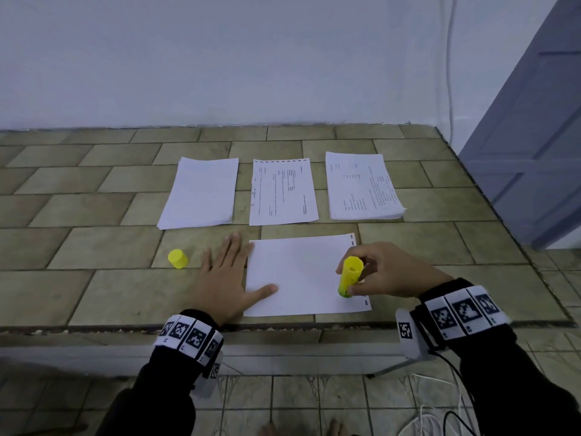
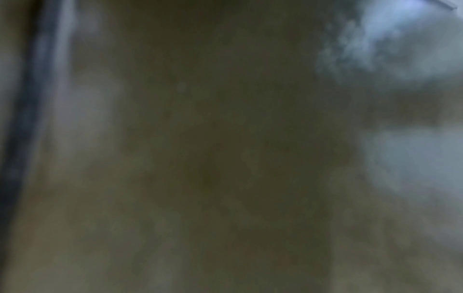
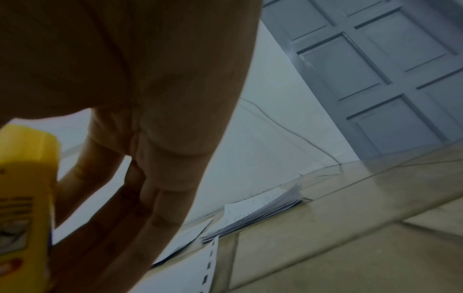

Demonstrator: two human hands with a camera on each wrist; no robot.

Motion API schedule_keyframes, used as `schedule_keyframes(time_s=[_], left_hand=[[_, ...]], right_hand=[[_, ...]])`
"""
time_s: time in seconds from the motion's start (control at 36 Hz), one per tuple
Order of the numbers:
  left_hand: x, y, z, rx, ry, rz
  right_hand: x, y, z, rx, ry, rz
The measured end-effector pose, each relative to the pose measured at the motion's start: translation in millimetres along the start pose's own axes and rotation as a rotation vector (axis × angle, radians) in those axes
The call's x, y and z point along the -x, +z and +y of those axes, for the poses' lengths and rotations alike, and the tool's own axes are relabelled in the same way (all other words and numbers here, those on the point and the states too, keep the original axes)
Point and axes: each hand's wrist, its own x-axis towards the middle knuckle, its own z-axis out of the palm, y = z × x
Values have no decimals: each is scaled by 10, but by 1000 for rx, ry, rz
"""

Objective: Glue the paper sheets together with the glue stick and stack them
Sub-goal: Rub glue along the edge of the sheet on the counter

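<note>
Right hand (image 1: pixel 382 272) is gripping the yellow glue stick (image 1: pixel 349 276), fingers and thumb wrapped round its barrel, and is holding it nearly upright with the lower end down on the near right part of the blank sheet (image 1: pixel 301 275). That looks like glue going on along the right margin, though no glue trace is showing on the paper. Left hand (image 1: pixel 224 278) is lying flat and spread, holding nothing, palm on the tiled surface (image 1: pixel 94 247) and thumb pressing the sheet's near left corner (presumably pinning it so the stick's drag isn't sliding the paper). Its wrist view is giving only a dark blur.

Off to the left of that hand, the yellow cap (image 1: pixel 178 259) is standing apart on the surface, out of the way of the strokes yet within reach for closing the stick afterwards.

Further back, three lots of paper are lying side by side: a blank-topped pile (image 1: pixel 201 191) on the left, a printed sheet with a dashed strip (image 1: pixel 281 191) in the middle, and a thicker printed pile (image 1: pixel 361 187) on the right. Which is supply and which is the finished stack I cannot tell. My guess is that the glued sheet is waiting for a partner to be laid on it, edges matched, before the glue dries.
</note>
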Motion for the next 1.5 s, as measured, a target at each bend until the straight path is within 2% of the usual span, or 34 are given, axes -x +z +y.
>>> schedule_keyframes(time_s=[0.14, 0.56, 0.72, 0.81, 0.92, 0.97, 1.03, 1.11, 1.19, 1.39, 1.5], left_hand=[[-1, 4, 8, -5, 3, -4], [8, -23, 12, -22, 3, -33], [7, -28, 21, -45, -4, -33], [14, -30, 30, -75, -7, -46], [7, -40, 30, -82, -7, -57], [5, -35, 21, -88, -5, -60], [2, -31, 18, -72, 1, -57], [2, -39, 22, -71, 5, -56], [2, -42, 23, -79, 4, -57], [5, -18, 10, -72, 11, -41], [3, -22, 23, -86, 2, -49]], right_hand=[[7, -12, -10, 28, -13, 0], [-545, -222, 109, 83, 95, 353], [-522, -214, 83, 121, 147, 402], [-426, -246, 120, 249, 214, 391], [-282, -273, 174, 643, 269, 395], [-256, -267, 196, 840, 319, 336], [-248, -249, 212, 915, 355, 274], [-244, -245, 236, 846, 369, 243], [-224, -279, 262, 736, 374, 296], [-220, -391, 301, 339, 477, 556], [-227, -399, 334, 238, 565, 646]])
